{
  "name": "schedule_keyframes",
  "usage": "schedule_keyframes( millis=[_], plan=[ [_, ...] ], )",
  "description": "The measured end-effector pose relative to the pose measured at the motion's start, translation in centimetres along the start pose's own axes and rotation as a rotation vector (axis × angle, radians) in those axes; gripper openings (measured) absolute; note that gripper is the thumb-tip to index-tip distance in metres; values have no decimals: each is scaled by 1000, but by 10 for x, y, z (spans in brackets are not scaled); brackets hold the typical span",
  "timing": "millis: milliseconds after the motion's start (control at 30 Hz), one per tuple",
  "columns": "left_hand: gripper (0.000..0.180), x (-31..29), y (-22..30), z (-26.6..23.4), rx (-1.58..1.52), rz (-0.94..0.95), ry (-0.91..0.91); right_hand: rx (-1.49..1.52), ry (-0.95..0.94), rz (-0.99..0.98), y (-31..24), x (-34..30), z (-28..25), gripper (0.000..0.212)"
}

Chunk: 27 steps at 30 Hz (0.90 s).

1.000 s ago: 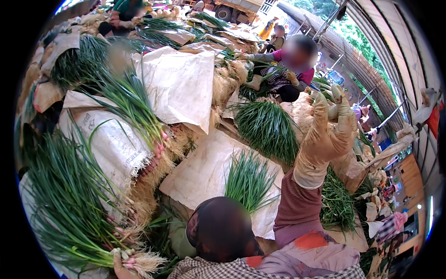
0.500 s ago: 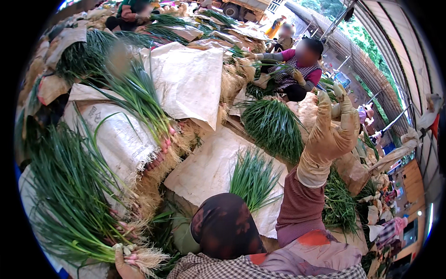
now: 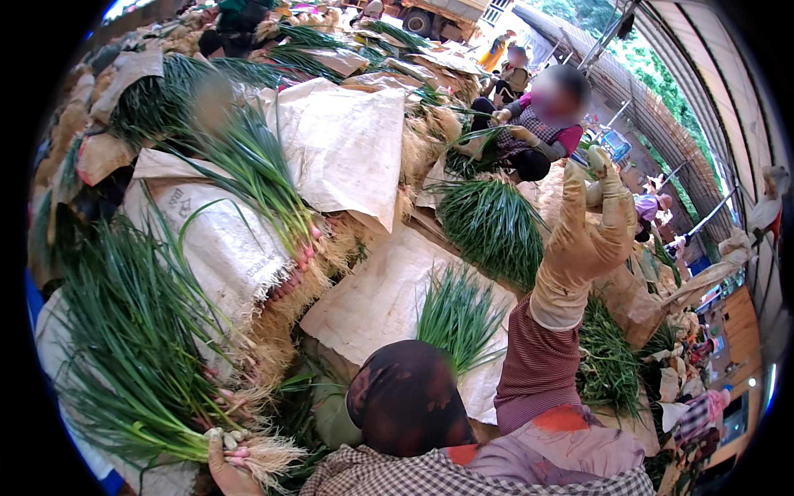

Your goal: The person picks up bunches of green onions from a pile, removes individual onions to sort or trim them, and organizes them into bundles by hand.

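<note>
At the lower left my left hand (image 3: 225, 456), in a pale glove, grips a bunch of spring onions (image 3: 165, 434) just above their pinkish bulbs and white roots. These lie against a larger pile of spring onions (image 3: 116, 322). My right hand (image 3: 585, 227), in a stained cream glove below a striped cuff, is raised at the right. Its visible fingers are apart, and I see nothing held in it. Between my arms a rounded shape in dark patterned cloth (image 3: 405, 397) hides part of a pale sack sheet (image 3: 385, 289), on which a small bunch of spring onions (image 3: 457, 318) lies.
Sacking (image 3: 339, 153) and a printed white sack (image 3: 219, 236) cover parts of the heaps on the left. Beyond my right hand, a co-worker (image 3: 538, 128) sits beside a mound of spring onions (image 3: 488, 223). More people sit farther back. A truck (image 3: 438, 16) stands at the far edge.
The view has shifted slightly. The co-worker's gloved hands have come closer together, and their head is lower. My left hand keeps its grip, and my right hand stays raised.
</note>
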<state>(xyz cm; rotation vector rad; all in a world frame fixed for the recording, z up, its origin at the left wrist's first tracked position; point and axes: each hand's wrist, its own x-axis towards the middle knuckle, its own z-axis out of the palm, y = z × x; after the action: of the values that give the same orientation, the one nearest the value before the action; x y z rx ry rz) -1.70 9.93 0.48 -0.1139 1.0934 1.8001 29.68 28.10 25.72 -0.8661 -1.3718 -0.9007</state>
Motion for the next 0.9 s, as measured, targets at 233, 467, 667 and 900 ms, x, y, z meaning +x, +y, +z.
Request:
schedule_keyframes(
  millis=[233,467,667,900],
  plan=[
    [23,6,6,-12,11,-66,-49,-15,-13,-19,-6,1,0,26],
    [23,2,4,-10,-15,-75,-15,-42,-19,-62,-5,2,-3,27],
    [19,1,2,-6,-61,-22,-9,-44,-41,-64,-8,2,-5,27],
    [21,-2,2,-4,-27,-10,38,38,-43,-50,-13,-10,1,28]
  ],
)
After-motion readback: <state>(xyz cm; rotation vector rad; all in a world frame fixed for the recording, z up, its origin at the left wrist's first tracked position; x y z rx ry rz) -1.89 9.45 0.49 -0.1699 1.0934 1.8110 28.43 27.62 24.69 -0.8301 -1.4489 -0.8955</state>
